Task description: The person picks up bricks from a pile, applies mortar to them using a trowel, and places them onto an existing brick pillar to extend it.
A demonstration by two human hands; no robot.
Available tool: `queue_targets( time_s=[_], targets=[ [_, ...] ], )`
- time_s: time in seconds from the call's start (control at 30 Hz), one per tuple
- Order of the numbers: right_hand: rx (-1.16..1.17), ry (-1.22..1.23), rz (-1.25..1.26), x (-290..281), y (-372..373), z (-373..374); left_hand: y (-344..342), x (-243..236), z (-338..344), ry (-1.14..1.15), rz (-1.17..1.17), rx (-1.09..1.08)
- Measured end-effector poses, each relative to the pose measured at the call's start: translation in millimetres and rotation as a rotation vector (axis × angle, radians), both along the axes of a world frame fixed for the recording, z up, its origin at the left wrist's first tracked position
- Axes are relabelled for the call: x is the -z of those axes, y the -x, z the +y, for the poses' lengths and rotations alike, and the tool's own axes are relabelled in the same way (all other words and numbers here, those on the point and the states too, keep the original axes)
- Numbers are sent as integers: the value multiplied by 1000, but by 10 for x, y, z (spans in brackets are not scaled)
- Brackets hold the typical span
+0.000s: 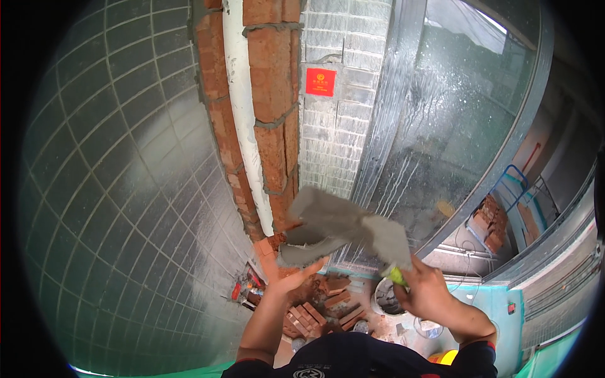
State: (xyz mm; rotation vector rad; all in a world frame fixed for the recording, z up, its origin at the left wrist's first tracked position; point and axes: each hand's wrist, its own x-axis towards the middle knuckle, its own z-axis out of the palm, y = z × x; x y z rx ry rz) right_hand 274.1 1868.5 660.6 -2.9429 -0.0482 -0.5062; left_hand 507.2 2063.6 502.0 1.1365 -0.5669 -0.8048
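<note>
My left hand [290, 277] is raised below the brick column [268, 82], fingers curved under a mortar-covered piece [305, 252] that looks like a brick, partly hidden. My right hand [425, 290] grips the yellow-green handle of a trowel [384, 239] coated in wet grey mortar, its blade beside and over the piece in my left hand. Behind them the column runs up around a white vertical pipe [236, 75], with grey mortar in its joints.
A tiled wall [107, 157] fills the left, a framed glass panel [460, 113] the right. Below lie stacked bricks [305, 318], a mortar bucket [384, 299] and red tools [239, 290]. A blue trolley [513, 173] with bricks stands beyond the glass. A red sticker [321, 82] marks the pale wall.
</note>
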Motion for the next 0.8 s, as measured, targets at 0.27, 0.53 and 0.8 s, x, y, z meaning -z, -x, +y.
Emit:
queue_targets(
  time_s=[0.27,0.53,0.8],
  targets=[
    [139,33,56,252,-202,-113,105,-158,-98,-22,14,-27],
    [291,-393,-329,941,-278,-331,256,-521,-152,252,-256,-376],
    [201,-546,-194,1932,-909,494,348,-929,-483,354,-249,-572]
  ],
)
